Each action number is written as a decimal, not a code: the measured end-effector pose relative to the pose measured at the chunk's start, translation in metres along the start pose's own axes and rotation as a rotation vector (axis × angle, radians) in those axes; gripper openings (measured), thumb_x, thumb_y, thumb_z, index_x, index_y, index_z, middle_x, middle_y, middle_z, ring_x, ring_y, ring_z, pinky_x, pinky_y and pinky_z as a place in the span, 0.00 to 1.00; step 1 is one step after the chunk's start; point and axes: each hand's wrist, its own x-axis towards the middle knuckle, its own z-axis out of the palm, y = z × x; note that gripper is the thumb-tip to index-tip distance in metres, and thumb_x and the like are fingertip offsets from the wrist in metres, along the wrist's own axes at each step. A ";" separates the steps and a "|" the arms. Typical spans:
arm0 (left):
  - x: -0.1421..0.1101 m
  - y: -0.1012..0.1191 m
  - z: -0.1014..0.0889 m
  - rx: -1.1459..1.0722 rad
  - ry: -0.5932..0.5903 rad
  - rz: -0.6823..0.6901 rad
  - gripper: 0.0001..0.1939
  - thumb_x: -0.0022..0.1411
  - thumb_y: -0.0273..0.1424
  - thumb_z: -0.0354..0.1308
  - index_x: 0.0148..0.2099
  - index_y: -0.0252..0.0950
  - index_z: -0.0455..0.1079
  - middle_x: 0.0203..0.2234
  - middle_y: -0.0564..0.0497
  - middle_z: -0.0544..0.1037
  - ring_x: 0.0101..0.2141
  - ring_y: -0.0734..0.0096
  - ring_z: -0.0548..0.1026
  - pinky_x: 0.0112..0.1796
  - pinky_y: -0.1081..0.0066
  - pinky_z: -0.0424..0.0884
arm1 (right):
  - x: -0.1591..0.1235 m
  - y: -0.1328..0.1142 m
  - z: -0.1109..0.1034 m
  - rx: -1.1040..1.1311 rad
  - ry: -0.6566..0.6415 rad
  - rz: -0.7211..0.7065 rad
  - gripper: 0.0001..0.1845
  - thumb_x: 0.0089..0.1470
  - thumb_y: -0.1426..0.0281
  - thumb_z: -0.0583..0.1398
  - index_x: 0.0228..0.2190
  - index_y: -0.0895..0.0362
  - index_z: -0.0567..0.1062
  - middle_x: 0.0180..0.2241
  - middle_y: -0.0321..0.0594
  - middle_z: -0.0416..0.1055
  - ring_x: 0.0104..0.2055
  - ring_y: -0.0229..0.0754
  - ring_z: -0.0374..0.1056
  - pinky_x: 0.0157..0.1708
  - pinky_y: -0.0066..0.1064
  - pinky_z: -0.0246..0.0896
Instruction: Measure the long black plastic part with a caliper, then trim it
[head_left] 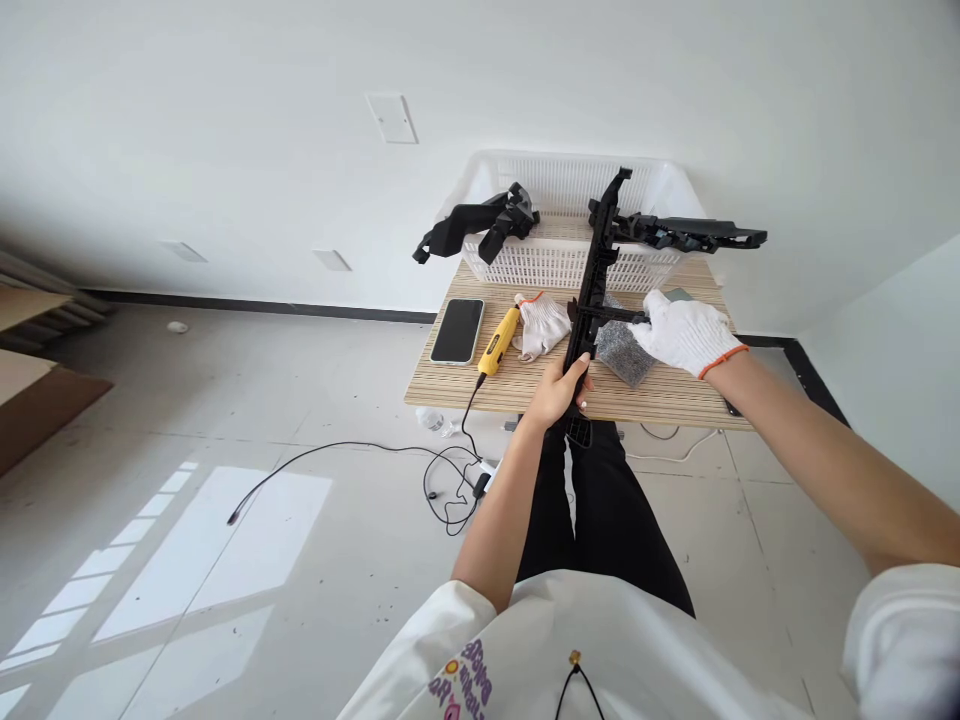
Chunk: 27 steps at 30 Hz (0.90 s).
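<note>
My left hand (pixel 556 393), bare, is wrapped round the lower end of a long black plastic part (pixel 598 265). The part stands tilted over the table's front edge, and its top reaches up past the basket. My right hand (pixel 684 330) wears a white knit glove with an orange cuff. Its fingers are closed on the right end of a narrow dark bar (pixel 616 314), whose other end meets the middle of the part. I cannot tell whether this bar is a branch of the part or a separate tool. Beneath the bar lies a grey speckled cloth (pixel 628 352).
On the wood-grain table (pixel 525 390) lie a phone (pixel 457 331), a yellow corded tool (pixel 498 342) and another white glove (pixel 541 326). Behind stands a white plastic basket (pixel 517 262) with black parts (pixel 480 222) across its left rim and more (pixel 694 233) at right. Cables (pixel 450 490) trail over the floor.
</note>
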 end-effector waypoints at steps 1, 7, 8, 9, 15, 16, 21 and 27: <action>0.000 0.000 0.000 0.002 -0.003 -0.001 0.25 0.64 0.53 0.65 0.46 0.34 0.74 0.21 0.58 0.73 0.15 0.80 0.63 0.18 0.73 0.67 | 0.001 -0.001 0.001 -0.002 0.003 0.010 0.32 0.69 0.53 0.48 0.57 0.63 0.74 0.42 0.66 0.80 0.47 0.75 0.78 0.40 0.56 0.70; -0.001 0.001 0.000 0.009 -0.004 -0.016 0.25 0.66 0.51 0.63 0.48 0.32 0.76 0.21 0.58 0.72 0.15 0.81 0.63 0.19 0.74 0.65 | 0.004 -0.004 0.007 0.014 -0.035 0.054 0.34 0.69 0.51 0.47 0.51 0.63 0.80 0.43 0.68 0.80 0.51 0.74 0.78 0.42 0.57 0.72; -0.001 0.000 0.000 0.010 -0.001 -0.017 0.25 0.66 0.51 0.63 0.47 0.32 0.76 0.21 0.58 0.72 0.15 0.81 0.63 0.19 0.74 0.65 | 0.005 -0.004 0.008 0.025 -0.049 0.057 0.35 0.68 0.50 0.47 0.50 0.63 0.81 0.43 0.67 0.81 0.51 0.73 0.78 0.42 0.56 0.72; -0.001 0.000 0.000 0.011 0.001 -0.018 0.25 0.66 0.51 0.63 0.47 0.32 0.76 0.21 0.58 0.72 0.15 0.81 0.63 0.18 0.74 0.64 | 0.006 -0.004 0.009 0.037 -0.060 0.057 0.36 0.68 0.50 0.47 0.50 0.63 0.82 0.43 0.67 0.81 0.51 0.73 0.78 0.42 0.56 0.72; -0.001 -0.002 0.000 0.005 0.009 -0.017 0.26 0.65 0.52 0.63 0.46 0.32 0.76 0.20 0.58 0.71 0.15 0.81 0.63 0.19 0.74 0.65 | 0.010 -0.003 0.016 0.055 -0.082 -0.005 0.38 0.69 0.49 0.44 0.48 0.62 0.83 0.45 0.64 0.82 0.49 0.69 0.79 0.42 0.52 0.71; 0.000 -0.002 0.000 0.002 0.014 -0.015 0.26 0.65 0.52 0.63 0.46 0.32 0.75 0.20 0.58 0.71 0.15 0.81 0.62 0.18 0.74 0.65 | 0.010 -0.004 0.017 0.046 -0.085 -0.036 0.37 0.69 0.49 0.44 0.48 0.61 0.83 0.44 0.62 0.82 0.49 0.67 0.79 0.42 0.50 0.71; 0.001 -0.003 0.000 -0.012 0.041 -0.008 0.25 0.65 0.53 0.63 0.44 0.34 0.73 0.19 0.59 0.70 0.15 0.81 0.62 0.18 0.75 0.65 | 0.006 -0.004 0.016 -0.021 -0.065 -0.161 0.35 0.69 0.48 0.46 0.52 0.60 0.79 0.42 0.58 0.83 0.46 0.63 0.79 0.42 0.45 0.67; 0.001 -0.002 0.000 0.003 0.045 -0.008 0.26 0.62 0.56 0.65 0.40 0.36 0.70 0.19 0.60 0.70 0.14 0.81 0.62 0.17 0.74 0.65 | 0.009 0.000 0.009 -0.007 0.017 -0.075 0.32 0.70 0.51 0.47 0.57 0.60 0.74 0.44 0.59 0.82 0.45 0.63 0.78 0.40 0.44 0.65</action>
